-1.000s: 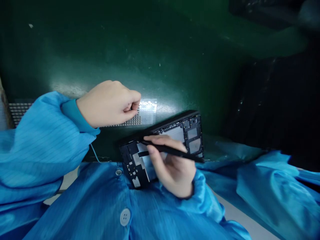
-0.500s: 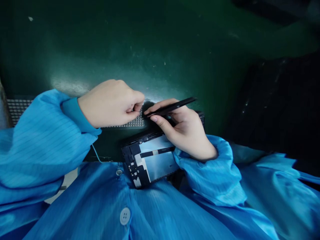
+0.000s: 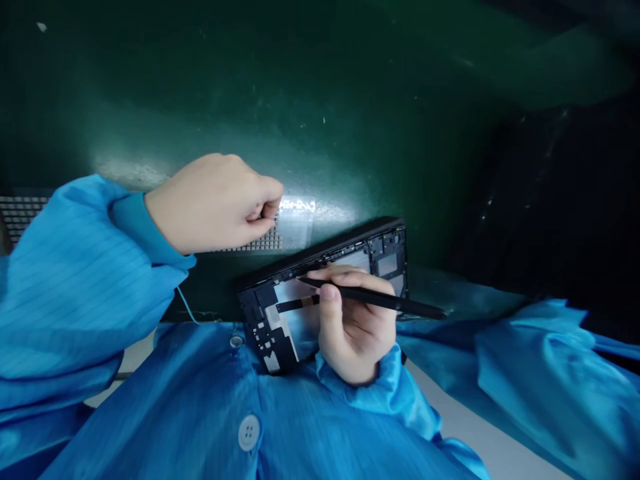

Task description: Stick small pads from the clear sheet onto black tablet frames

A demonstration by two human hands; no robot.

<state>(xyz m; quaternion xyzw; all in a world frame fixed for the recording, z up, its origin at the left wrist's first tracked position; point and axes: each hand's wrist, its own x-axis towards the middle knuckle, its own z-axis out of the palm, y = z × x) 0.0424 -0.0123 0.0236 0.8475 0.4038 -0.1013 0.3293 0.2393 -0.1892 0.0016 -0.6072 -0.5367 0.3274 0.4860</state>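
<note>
My right hand (image 3: pixel 357 323) is closed round a pair of black tweezers (image 3: pixel 373 298). The pointed tip is over the upper long side of an opened tablet-like device (image 3: pixel 387 263), whether touching I cannot tell. Small electronic parts and pale blue panels show inside its dark frame. It lies slanted at the table's near edge, against my smock, partly covered by my right hand. Farther left, my left hand (image 3: pixel 215 203) is curled with thumb and forefinger pinched. It is over a sheet of small grey squares (image 3: pixel 267 241) in a clear strip; what the fingertips hold is hidden.
A dark green tabletop (image 3: pixel 240 100) with scratches and a bright reflection stretches ahead. A large black object (image 3: pixel 545 200) stands at the right. Blue cloth (image 3: pixel 565 373) bunches at the lower right, and a thin cord (image 3: pixel 186 305) hangs from my left cuff.
My right hand has moved from beside my left hand down over the device, and the tweezers now point left toward its upper edge. My left hand has barely shifted.
</note>
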